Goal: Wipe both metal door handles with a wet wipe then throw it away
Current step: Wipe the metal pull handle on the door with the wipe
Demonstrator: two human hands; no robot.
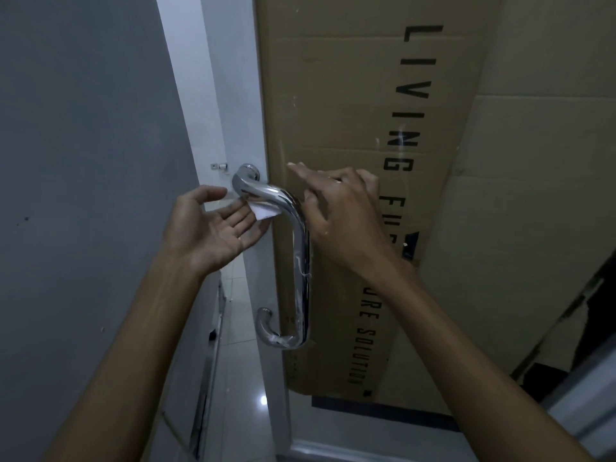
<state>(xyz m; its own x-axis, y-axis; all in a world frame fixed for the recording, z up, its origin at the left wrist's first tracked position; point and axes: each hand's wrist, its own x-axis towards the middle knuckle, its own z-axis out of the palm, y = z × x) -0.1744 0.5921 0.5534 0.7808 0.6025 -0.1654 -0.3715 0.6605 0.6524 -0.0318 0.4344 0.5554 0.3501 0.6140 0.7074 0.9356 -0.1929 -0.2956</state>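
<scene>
The left hand, palm spread, meets the wet wipe under the chrome door handle; the right hand, fingers loose, should wrap it snugly.

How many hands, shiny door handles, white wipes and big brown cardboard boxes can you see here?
Hands: 2, the left hand and the right hand
Shiny door handles: 1, the metal handle
White wipes: 1, the wet wipe
Brown boxes: 1, the cardboard box
Total: 5
</scene>
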